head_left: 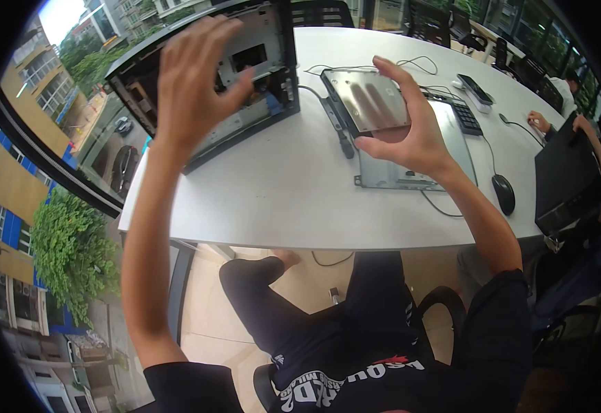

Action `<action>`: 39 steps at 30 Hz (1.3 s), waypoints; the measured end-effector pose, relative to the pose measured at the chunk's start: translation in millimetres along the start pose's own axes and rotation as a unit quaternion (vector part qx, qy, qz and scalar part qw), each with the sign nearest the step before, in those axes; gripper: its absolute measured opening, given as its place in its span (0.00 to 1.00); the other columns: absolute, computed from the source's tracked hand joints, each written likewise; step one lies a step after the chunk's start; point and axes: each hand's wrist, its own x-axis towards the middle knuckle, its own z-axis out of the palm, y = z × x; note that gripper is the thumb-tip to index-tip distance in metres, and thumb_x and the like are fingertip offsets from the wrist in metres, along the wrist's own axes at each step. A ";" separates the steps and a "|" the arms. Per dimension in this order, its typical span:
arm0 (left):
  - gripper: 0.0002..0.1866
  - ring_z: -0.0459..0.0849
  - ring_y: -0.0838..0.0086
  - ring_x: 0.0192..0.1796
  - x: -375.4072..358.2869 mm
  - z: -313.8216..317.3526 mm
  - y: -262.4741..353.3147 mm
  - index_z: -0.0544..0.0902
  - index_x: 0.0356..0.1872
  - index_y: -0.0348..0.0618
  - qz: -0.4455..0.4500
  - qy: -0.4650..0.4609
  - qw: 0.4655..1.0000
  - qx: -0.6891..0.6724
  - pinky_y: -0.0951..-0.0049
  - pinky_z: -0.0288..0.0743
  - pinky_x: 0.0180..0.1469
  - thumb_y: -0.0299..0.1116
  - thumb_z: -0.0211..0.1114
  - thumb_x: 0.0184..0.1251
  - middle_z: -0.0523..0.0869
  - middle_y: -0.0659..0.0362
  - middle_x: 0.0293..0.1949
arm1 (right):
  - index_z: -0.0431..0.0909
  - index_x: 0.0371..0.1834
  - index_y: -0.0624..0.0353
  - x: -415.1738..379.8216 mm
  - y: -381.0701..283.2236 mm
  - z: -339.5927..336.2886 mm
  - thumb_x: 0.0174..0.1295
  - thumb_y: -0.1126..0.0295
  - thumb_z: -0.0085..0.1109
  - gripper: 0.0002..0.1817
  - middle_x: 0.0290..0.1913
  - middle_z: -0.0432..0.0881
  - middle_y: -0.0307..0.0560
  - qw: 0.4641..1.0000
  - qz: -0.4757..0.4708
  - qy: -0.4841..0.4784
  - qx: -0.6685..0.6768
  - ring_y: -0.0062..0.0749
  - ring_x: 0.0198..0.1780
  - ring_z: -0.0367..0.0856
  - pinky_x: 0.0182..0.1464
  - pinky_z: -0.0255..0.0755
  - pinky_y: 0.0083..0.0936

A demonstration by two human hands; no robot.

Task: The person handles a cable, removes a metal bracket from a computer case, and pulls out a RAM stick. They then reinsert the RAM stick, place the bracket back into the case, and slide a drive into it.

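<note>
My left hand (200,86) is raised with its fingers apart, holding nothing, in front of an open computer case (283,41). The case stands on its edge at the table's left, its inside facing me and partly covered by that hand. My right hand (421,134) is spread wide around the right side of a flat silver optical drive (369,100). Its thumb and fingers appear just off the drive, though contact at the palm side cannot be made out. The drive's shiny face reflects the fingers. A metal side panel (452,138) lies partly under the drive and hand.
On the white table (266,193) lie a dark cable with a connector (345,144), a black keyboard (467,118), a mouse (502,194) and a phone (474,89). At the right, another person's hands are by a black computer case (569,172). A window borders the left.
</note>
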 end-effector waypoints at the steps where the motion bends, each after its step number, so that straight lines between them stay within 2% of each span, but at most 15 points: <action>1: 0.34 0.75 0.58 0.74 -9.7 -11.0 19.6 0.78 0.70 0.50 0.002 -0.033 0.998 -0.054 0.55 0.64 0.77 0.41 0.76 0.62 0.81 0.54 0.69 | 0.62 0.80 0.59 3.2 -7.8 6.9 0.45 0.51 0.81 0.58 0.77 0.67 0.61 0.997 0.049 -0.039 0.047 0.53 0.78 0.65 0.77 0.63 0.47; 6: 0.40 0.81 0.60 0.68 -39.5 -51.0 66.1 0.78 0.71 0.52 -0.033 -0.157 0.966 -0.200 0.58 0.74 0.69 0.34 0.83 0.52 0.81 0.55 0.69 | 0.53 0.85 0.58 22.9 -25.8 47.0 0.48 0.47 0.76 0.62 0.80 0.63 0.58 0.924 0.204 -0.227 0.233 0.49 0.81 0.61 0.77 0.64 0.47; 7: 0.31 0.88 0.62 0.55 -39.4 -55.5 68.5 0.85 0.62 0.47 -0.065 -0.142 0.959 -0.238 0.64 0.80 0.59 0.32 0.82 0.54 0.89 0.54 0.57 | 0.53 0.85 0.59 26.6 -29.3 53.6 0.49 0.47 0.75 0.62 0.81 0.63 0.58 0.900 0.223 -0.262 0.267 0.49 0.81 0.61 0.78 0.63 0.45; 10: 0.20 0.90 0.64 0.42 -47.2 -66.9 52.0 0.90 0.51 0.41 -0.176 -0.303 0.871 -0.345 0.69 0.83 0.50 0.30 0.81 0.57 0.93 0.53 0.43 | 0.53 0.85 0.61 34.4 -30.4 70.9 0.59 0.47 0.70 0.56 0.78 0.67 0.57 0.842 0.263 -0.331 0.335 0.46 0.80 0.63 0.79 0.59 0.40; 12: 0.14 0.89 0.73 0.32 -55.8 -67.8 46.8 0.91 0.46 0.36 -0.196 -0.257 0.885 -0.334 0.74 0.82 0.41 0.29 0.79 0.62 0.92 0.55 0.34 | 0.53 0.85 0.61 43.7 -32.8 77.0 0.64 0.45 0.67 0.53 0.76 0.70 0.56 0.809 0.294 -0.337 0.381 0.45 0.79 0.65 0.80 0.58 0.39; 14: 0.15 0.88 0.76 0.31 -60.7 -75.9 44.1 0.90 0.49 0.35 -0.287 -0.296 0.842 -0.347 0.75 0.82 0.39 0.30 0.79 0.64 0.93 0.56 0.34 | 0.63 0.80 0.62 55.2 -29.2 74.3 0.72 0.46 0.61 0.42 0.71 0.76 0.54 0.825 0.300 -0.298 0.375 0.39 0.73 0.73 0.73 0.68 0.38; 16: 0.14 0.90 0.76 0.32 -77.4 -68.9 41.6 0.90 0.47 0.34 -0.373 -0.219 0.801 -0.414 0.77 0.82 0.36 0.33 0.78 0.66 0.93 0.56 0.34 | 0.68 0.76 0.62 69.6 -6.0 72.0 0.74 0.47 0.60 0.37 0.69 0.79 0.53 0.838 0.308 -0.267 0.363 0.36 0.70 0.77 0.69 0.74 0.36; 18: 0.14 0.91 0.77 0.32 -85.5 -65.2 36.4 0.90 0.46 0.33 -0.448 -0.158 0.760 -0.443 0.79 0.82 0.34 0.34 0.77 0.68 0.93 0.57 0.34 | 0.81 0.63 0.64 73.5 15.3 71.9 0.71 0.56 0.67 0.25 0.53 0.88 0.52 0.902 0.208 -0.155 0.344 0.30 0.48 0.88 0.54 0.85 0.29; 20: 0.14 0.90 0.78 0.32 -85.9 -64.6 28.5 0.90 0.46 0.31 -0.515 -0.115 0.728 -0.437 0.80 0.83 0.35 0.34 0.76 0.70 0.93 0.58 0.36 | 0.87 0.52 0.63 86.7 28.3 75.3 0.67 0.59 0.72 0.19 0.43 0.90 0.48 0.908 0.241 -0.035 0.340 0.27 0.38 0.90 0.47 0.87 0.24; 27: 0.16 0.90 0.77 0.33 -77.9 -30.3 8.7 0.88 0.48 0.34 -0.564 0.016 0.682 -0.465 0.77 0.84 0.39 0.37 0.76 0.70 0.93 0.56 0.36 | 0.86 0.31 0.64 132.5 11.9 95.0 0.65 0.55 0.74 0.20 0.32 0.89 0.48 0.856 0.286 0.213 0.374 0.26 0.24 0.86 0.36 0.83 0.20; 30: 0.18 0.91 0.73 0.37 -68.2 -19.6 5.2 0.87 0.52 0.36 -0.572 0.011 0.677 -0.463 0.73 0.85 0.42 0.40 0.75 0.71 0.92 0.56 0.42 | 0.86 0.35 0.64 158.1 20.7 105.5 0.62 0.57 0.72 0.18 0.37 0.89 0.46 0.807 0.238 0.265 0.471 0.29 0.40 0.88 0.46 0.81 0.25; 32: 0.18 0.91 0.73 0.36 -57.5 -11.0 6.7 0.87 0.52 0.36 -0.580 0.024 0.663 -0.473 0.73 0.85 0.42 0.41 0.75 0.71 0.92 0.56 0.41 | 0.85 0.45 0.61 168.9 28.0 112.6 0.63 0.59 0.72 0.17 0.46 0.89 0.42 0.862 0.241 0.250 0.369 0.27 0.56 0.84 0.61 0.77 0.30; 33: 0.19 0.90 0.73 0.37 -55.9 -6.7 3.7 0.87 0.53 0.37 -0.579 0.012 0.670 -0.465 0.73 0.84 0.43 0.41 0.75 0.71 0.92 0.57 0.41 | 0.82 0.57 0.63 167.7 29.9 113.0 0.60 0.58 0.73 0.26 0.57 0.86 0.47 0.871 0.247 0.212 0.368 0.31 0.64 0.81 0.66 0.73 0.32; 37: 0.19 0.91 0.72 0.38 -45.3 8.1 1.6 0.87 0.51 0.35 -0.583 0.010 0.668 -0.462 0.73 0.86 0.45 0.40 0.77 0.70 0.93 0.54 0.39 | 0.69 0.73 0.70 166.3 33.0 119.5 0.53 0.53 0.77 0.48 0.70 0.77 0.60 0.900 0.233 0.140 0.342 0.45 0.72 0.76 0.73 0.69 0.36; 39: 0.19 0.91 0.72 0.39 -42.7 15.8 -1.0 0.87 0.51 0.35 -0.581 0.013 0.672 -0.459 0.73 0.86 0.45 0.40 0.76 0.70 0.92 0.54 0.40 | 0.69 0.73 0.72 166.2 39.7 124.1 0.51 0.53 0.79 0.49 0.70 0.76 0.63 0.912 0.221 0.130 0.320 0.45 0.69 0.78 0.69 0.73 0.33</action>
